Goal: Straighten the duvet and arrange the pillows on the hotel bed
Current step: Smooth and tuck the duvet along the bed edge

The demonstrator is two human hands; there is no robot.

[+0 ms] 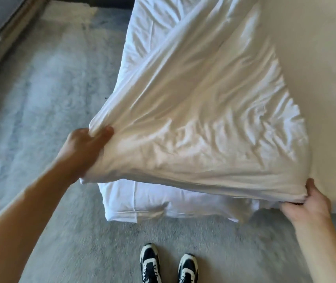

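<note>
A white duvet (214,123) is lifted off the foot of the bed and stretched taut between my hands, with creases fanning out from both grips. My left hand (83,148) grips its near left corner, fingers curled into the fabric. My right hand (308,203) pinches the duvet's near edge further right, lower down. Under the raised duvet the bed's white-sheeted corner (134,203) shows. No pillows are in view.
Grey carpet (46,99) runs along the bed's left side and in front of it. My two black-and-white shoes (169,264) stand just before the bed's foot. A wall base with skirting (3,37) runs along the far left.
</note>
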